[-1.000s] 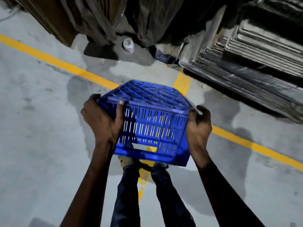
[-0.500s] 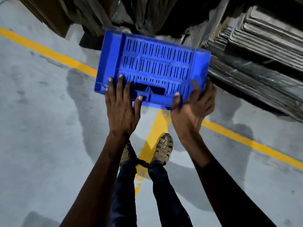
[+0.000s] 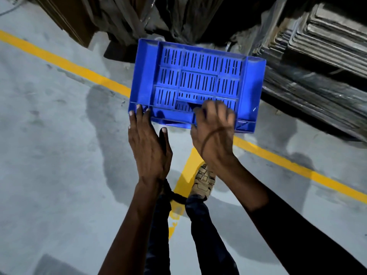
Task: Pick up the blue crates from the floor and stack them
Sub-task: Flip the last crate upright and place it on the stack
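One blue slotted plastic crate (image 3: 198, 80) is held above the floor in front of me, turned so a slotted long side faces the camera. My left hand (image 3: 148, 147) has straight fingers whose tips touch the crate's near left corner. My right hand (image 3: 213, 132) grips the near edge at the handle slot, fingers curled into it. No other blue crate is in view.
Grey concrete floor (image 3: 49, 155) with yellow painted lines (image 3: 79, 70). Dark wrapped bundles (image 3: 178, 16) and a stack of flat sheets on a pallet (image 3: 317, 56) stand close behind the crate. My feet (image 3: 202, 181) stand on the yellow line below.
The crate has been tipped from bottom-up to side-on and moved forward and slightly right. My right hand shifted to the handle slot; my left hand slid to the corner with fingers straightened.
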Motion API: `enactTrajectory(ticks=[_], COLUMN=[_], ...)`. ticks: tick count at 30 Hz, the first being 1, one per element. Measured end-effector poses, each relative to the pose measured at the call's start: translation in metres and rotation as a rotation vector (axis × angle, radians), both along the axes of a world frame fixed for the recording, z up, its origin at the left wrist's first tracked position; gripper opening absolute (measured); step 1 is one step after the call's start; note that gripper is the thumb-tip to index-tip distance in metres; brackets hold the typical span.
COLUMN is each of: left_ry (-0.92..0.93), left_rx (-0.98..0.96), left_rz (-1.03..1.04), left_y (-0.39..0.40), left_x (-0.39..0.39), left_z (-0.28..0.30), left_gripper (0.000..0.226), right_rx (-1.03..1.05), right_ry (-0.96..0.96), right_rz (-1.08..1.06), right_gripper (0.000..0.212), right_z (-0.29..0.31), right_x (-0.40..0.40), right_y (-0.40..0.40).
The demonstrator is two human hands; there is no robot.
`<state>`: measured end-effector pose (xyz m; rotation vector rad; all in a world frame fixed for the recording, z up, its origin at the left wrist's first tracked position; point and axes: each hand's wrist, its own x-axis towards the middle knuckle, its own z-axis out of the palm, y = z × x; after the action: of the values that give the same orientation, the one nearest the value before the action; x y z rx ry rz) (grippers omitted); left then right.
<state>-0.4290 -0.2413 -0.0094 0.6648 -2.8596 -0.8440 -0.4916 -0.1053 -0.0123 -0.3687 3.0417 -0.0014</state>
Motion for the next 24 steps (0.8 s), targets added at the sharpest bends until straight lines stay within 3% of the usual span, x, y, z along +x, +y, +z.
enactTrajectory(ticks=[5, 8, 12, 16, 24], left_ry=[-0.038, -0.024, 0.017, 0.026, -0.047], left_rx=[0.048, 0.046, 0.072, 0.122, 0.154], left_rz=[0.015, -0.002, 0.005, 0.035, 0.315], left_y=[0.001, -0.004, -0.024, -0.046, -0.065], left_x=[0.018, 0.025, 0.036, 0.071, 0.203], left_z=[0.028, 0.055, 0.093, 0.134, 0.183], left_gripper=[0.055, 0.053, 0.053, 0.054, 0.060], right_rx=[0.007, -0.052, -0.328, -0.391, -0.492], right_ry=[-0.299, -0.238, -0.166, -0.071, -0.287], right_rz=[0.068, -0.007, -0.056, -0.056, -0.224], right_gripper=[0.033, 0.030, 0.043, 0.041, 0.045], right_z=[0.023, 0.054, 0.102, 0.136, 0.215], right_x=[-0.027, -0.030, -0.016, 0.020, 0.156], right_y=[-0.020, -0.011, -0.013, -0.010, -0.033])
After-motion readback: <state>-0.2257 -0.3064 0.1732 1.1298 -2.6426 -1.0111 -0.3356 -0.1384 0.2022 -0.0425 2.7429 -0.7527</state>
